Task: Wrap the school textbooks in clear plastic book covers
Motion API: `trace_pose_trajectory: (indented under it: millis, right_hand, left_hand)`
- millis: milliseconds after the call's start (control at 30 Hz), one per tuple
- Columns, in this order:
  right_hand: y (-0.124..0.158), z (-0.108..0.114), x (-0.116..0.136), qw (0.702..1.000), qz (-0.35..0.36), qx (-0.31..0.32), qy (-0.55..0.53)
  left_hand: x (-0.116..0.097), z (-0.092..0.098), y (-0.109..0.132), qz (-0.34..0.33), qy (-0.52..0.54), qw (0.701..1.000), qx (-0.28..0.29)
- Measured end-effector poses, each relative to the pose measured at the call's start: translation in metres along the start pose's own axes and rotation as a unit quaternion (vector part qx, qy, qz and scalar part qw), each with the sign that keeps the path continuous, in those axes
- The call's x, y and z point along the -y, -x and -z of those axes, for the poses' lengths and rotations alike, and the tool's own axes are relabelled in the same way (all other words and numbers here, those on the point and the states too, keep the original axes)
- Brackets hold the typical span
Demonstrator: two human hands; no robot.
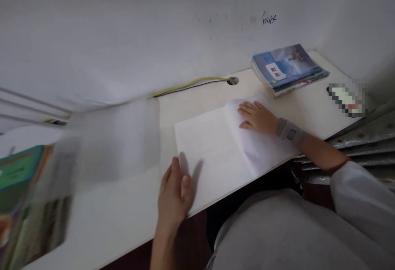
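Observation:
A large sheet of white paper (206,138) lies on the white desk, with a crease or fold line running down its right part. My right hand (258,118), a grey band on its wrist, rests flat on the paper's right part with the fingers spread. At the lower left edge of the paper stands my left hand (175,192), held on its side with fingers stretched and thumb apart. It casts a shadow on the sheet, and whether it touches the edge I cannot tell. Left of it lies a translucent sheet (123,138), blurred.
Books with a blue cover (286,64) are stacked at the back right, near a pixelated object (347,99). More books (21,171) stand blurred at the left. A yellow cable (191,83) runs along the wall into a desk hole (233,81).

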State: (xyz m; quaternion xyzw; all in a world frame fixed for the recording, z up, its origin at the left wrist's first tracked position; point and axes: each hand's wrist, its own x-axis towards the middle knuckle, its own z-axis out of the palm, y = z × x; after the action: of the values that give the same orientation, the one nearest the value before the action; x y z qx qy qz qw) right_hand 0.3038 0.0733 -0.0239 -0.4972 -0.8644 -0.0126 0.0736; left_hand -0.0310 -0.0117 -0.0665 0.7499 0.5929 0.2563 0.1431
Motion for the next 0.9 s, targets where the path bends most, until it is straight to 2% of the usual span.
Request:
trace_pose_trajectory:
  millis: [100, 233, 367, 500, 600, 733, 800, 900]
  right_hand:
    - [-0.014, -0.013, -0.002, 0.999, -0.043, 0.024, 0.021]
    - [-0.011, -0.023, 0.000, 0.999, -0.046, 0.005, 0.030]
    - [-0.005, -0.022, -0.008, 0.999, -0.041, -0.003, 0.034]
    - [-0.004, -0.018, -0.013, 0.998, -0.048, -0.009, 0.036]
    - [0.001, -0.010, 0.001, 0.998, -0.034, -0.026, 0.036]
    - [0.023, 0.000, 0.032, 0.999, -0.014, -0.036, 0.026]
    - [0.037, -0.001, 0.041, 0.999, -0.022, -0.028, 0.025]
    - [0.055, -0.008, 0.038, 0.999, -0.023, -0.023, 0.031]
  left_hand:
    - [0.002, 0.002, 0.003, -0.002, -0.005, 1.000, 0.001]
    - [0.008, 0.004, 0.006, -0.016, -0.011, 1.000, 0.004]
    - [0.012, 0.005, 0.008, -0.006, -0.007, 1.000, 0.012]
    - [0.007, 0.007, 0.008, 0.011, 0.004, 1.000, 0.022]
    - [0.000, 0.010, 0.008, 0.041, 0.031, 0.999, 0.016]
    - [-0.005, 0.013, 0.010, 0.088, 0.066, 0.994, 0.000]
    - [-0.003, 0.013, 0.009, 0.074, 0.057, 0.996, 0.000]
    - [0.001, 0.010, 0.007, 0.041, 0.033, 0.999, 0.009]
